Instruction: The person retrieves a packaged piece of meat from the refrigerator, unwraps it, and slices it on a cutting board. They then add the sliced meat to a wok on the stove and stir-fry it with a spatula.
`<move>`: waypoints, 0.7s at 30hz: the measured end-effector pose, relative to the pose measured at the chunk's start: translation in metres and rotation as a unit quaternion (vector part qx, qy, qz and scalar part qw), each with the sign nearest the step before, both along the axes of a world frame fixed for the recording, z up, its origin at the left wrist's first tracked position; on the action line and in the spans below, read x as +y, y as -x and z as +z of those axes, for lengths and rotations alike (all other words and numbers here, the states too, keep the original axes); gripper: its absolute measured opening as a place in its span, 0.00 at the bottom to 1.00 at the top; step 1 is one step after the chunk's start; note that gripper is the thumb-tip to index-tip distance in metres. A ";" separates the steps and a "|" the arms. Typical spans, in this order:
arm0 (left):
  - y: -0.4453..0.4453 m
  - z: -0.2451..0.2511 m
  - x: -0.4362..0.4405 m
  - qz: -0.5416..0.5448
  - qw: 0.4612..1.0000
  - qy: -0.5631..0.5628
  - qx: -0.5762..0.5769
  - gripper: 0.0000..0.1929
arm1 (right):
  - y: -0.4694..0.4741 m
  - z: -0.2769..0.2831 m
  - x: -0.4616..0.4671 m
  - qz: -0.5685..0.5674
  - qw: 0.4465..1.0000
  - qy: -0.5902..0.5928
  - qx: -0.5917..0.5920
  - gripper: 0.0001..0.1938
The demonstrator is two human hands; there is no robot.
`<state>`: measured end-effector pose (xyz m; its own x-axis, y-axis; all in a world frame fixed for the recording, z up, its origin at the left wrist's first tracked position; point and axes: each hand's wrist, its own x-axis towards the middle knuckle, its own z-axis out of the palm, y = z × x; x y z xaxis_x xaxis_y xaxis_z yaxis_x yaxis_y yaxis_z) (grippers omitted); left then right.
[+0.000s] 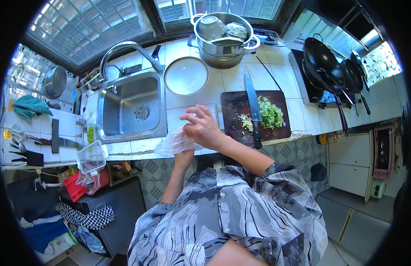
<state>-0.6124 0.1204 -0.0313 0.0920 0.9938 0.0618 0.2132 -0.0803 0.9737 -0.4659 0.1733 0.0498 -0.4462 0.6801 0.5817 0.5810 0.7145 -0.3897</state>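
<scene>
A clear plastic bag [170, 143] hangs at the counter's front edge between my hands. My left hand [184, 157] is under and inside the bag's folds, its fingers mostly hidden by the plastic. Above it, my right hand [202, 128] has bent, spread fingers at the bag's upper side; whether they pinch the plastic is unclear. To the right lies a dark cutting board [232, 103] with minced garlic [246, 122] and chopped green vegetable [271, 113]. A kitchen knife [253, 99] rests across the board between the two piles, its black handle towards me.
A steel sink [134, 106] with a curved faucet [125, 45] is at the left. Behind stand a round white lid or plate [186, 75] and a steel pot [222, 55] holding bowls. Black woks [321, 63] sit on the stove at the right.
</scene>
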 end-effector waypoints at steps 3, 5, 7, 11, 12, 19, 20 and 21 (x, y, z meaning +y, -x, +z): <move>-0.007 -0.014 -0.005 0.036 0.994 -0.078 0.069 0.18 | 0.009 -0.003 -0.029 0.068 0.997 -0.041 -0.003 0.06; -0.008 -0.018 0.002 0.000 0.992 -0.088 0.089 0.22 | 0.008 -0.002 -0.040 0.084 0.995 -0.054 -0.021 0.10; -0.002 -0.012 0.006 0.007 0.998 -0.067 -0.010 0.22 | -0.008 0.000 -0.038 0.015 0.991 0.047 0.123 0.15; -0.004 0.014 0.004 -0.021 0.972 0.084 -0.217 0.19 | -0.056 -0.003 -0.007 -0.108 0.949 0.145 0.258 0.23; -0.008 0.018 0.004 -0.026 0.965 0.051 -0.257 0.18 | -0.064 -0.006 -0.008 -0.065 0.918 0.254 0.297 0.20; -0.019 0.021 0.002 -0.033 0.943 0.099 -0.317 0.19 | -0.079 -0.044 -0.022 -0.015 0.797 0.423 0.430 0.08; -0.021 0.017 0.002 -0.041 0.948 0.093 -0.301 0.19 | -0.078 -0.052 -0.024 -0.050 0.827 0.367 0.424 0.07; -0.023 0.013 0.002 -0.055 0.953 0.074 -0.290 0.19 | -0.082 -0.060 -0.029 -0.110 0.867 0.312 0.372 0.07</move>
